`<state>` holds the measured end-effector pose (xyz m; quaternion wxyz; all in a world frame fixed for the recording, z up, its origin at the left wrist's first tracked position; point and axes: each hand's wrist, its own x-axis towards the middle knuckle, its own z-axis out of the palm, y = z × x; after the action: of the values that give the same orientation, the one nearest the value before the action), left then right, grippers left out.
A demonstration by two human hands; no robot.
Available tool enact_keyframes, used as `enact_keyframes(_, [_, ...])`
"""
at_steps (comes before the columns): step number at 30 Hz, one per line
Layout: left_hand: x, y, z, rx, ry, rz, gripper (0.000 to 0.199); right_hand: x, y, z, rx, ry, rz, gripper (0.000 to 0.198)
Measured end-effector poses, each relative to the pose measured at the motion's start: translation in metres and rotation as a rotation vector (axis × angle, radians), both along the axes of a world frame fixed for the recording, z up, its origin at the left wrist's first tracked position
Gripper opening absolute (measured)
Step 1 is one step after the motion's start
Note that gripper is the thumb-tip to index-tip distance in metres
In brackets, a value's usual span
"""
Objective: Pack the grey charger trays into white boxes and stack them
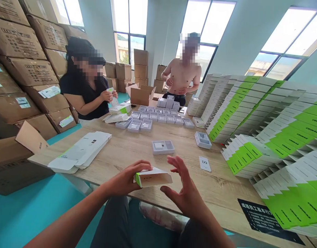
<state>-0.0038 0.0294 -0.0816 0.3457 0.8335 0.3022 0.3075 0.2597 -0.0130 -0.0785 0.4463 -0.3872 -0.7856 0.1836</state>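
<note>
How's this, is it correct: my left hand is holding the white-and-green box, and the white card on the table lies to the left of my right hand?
Not quite: the white card lies to the right of your right hand, as the head view shows. Your left hand is indeed holding the white-and-green box.

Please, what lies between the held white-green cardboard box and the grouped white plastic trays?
In the head view, one white rectangular plastic tray lies beyond the box.
</note>
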Motion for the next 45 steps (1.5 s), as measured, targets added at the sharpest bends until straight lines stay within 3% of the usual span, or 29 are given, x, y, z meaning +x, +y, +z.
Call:
enact_keyframes(2, [-0.002, -0.002, -0.006, -0.016, -0.044, 0.038, 0.044, -0.001, 0.010, 0.002, -0.138, -0.027, 0.117, 0.068])
enact_keyframes(5, [-0.003, -0.004, -0.015, -0.039, -0.134, 0.148, 0.045, -0.003, 0.020, 0.002, -0.113, -0.005, 0.126, 0.040])
enact_keyframes(8, [-0.004, -0.004, -0.018, -0.049, -0.171, 0.117, 0.033, -0.006, 0.022, 0.001, 0.015, 0.035, 0.139, 0.042])
enact_keyframes(12, [-0.009, -0.002, -0.011, -0.020, -0.147, -0.016, 0.040, -0.014, 0.022, -0.001, 0.171, 0.063, 0.174, 0.041])
enact_keyframes(15, [-0.016, -0.003, -0.006, -0.006, -0.149, 0.010, 0.039, -0.021, 0.030, -0.006, 0.211, 0.074, 0.215, 0.038])
enact_keyframes(18, [-0.024, -0.002, -0.008, -0.048, -0.164, 0.142, 0.033, -0.023, 0.066, -0.014, 0.098, -0.081, 0.315, 0.043])
enact_keyframes(21, [-0.030, 0.000, -0.013, -0.086, -0.168, 0.299, 0.032, -0.014, 0.130, -0.019, -0.171, -0.442, 0.150, 0.070])
enact_keyframes(23, [-0.033, 0.004, -0.017, -0.083, -0.166, 0.356, 0.035, -0.005, 0.173, -0.018, -0.269, -0.554, 0.035, 0.086])
enact_keyframes(25, [-0.038, 0.008, -0.022, -0.052, -0.174, 0.366, 0.033, 0.003, 0.204, -0.016, -0.306, -0.597, 0.014, 0.091])
enact_keyframes(27, [-0.043, 0.014, -0.027, -0.001, -0.186, 0.369, 0.031, 0.009, 0.215, -0.015, -0.325, -0.629, 0.036, 0.086])
enact_keyframes(30, [-0.051, 0.023, -0.034, 0.081, -0.175, 0.394, 0.028, 0.017, 0.194, -0.020, -0.333, -0.633, 0.070, 0.079])
enact_keyframes(33, [-0.054, 0.032, -0.042, 0.215, -0.122, 0.431, 0.028, 0.030, 0.140, -0.015, -0.347, -0.593, 0.087, 0.077])
enact_keyframes(38, [-0.037, 0.048, -0.055, 0.383, -0.110, 0.395, 0.030, 0.041, 0.044, 0.037, -0.403, -0.445, 0.190, 0.083])
enact_keyframes(42, [-0.018, 0.053, -0.059, 0.515, -0.144, 0.386, 0.035, 0.030, 0.010, 0.078, -0.428, -0.431, -0.005, 0.076])
enact_keyframes(45, [-0.011, 0.052, -0.057, 0.598, -0.156, 0.411, 0.039, 0.024, 0.001, 0.086, -0.409, -0.428, -0.162, 0.071])
